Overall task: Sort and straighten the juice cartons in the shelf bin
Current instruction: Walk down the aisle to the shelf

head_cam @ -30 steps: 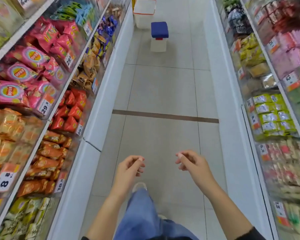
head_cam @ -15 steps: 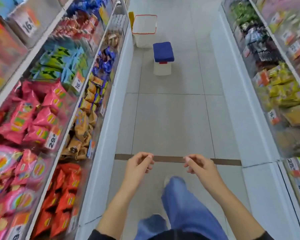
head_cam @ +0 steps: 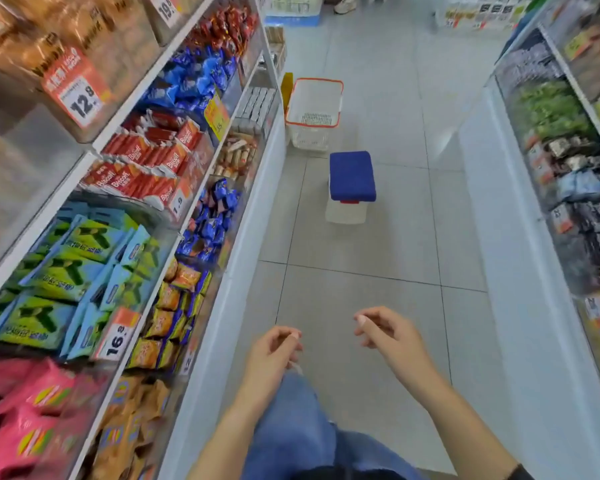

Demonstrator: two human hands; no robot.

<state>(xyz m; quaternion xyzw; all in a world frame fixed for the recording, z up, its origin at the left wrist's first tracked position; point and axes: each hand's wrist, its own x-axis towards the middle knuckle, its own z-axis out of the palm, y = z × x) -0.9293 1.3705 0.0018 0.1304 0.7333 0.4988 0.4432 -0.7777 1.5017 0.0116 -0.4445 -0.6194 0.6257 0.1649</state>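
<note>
You're standing in a grey-tiled aisle floor between two white snack shelves, packets all down your left. Ahead sits a white wire basket with orange rim, then a blue-topped white plastic stool. Your left hand and right hand hang loosely curled, holding nothing. Can't spot any juice cartons or their bin from here.
</note>
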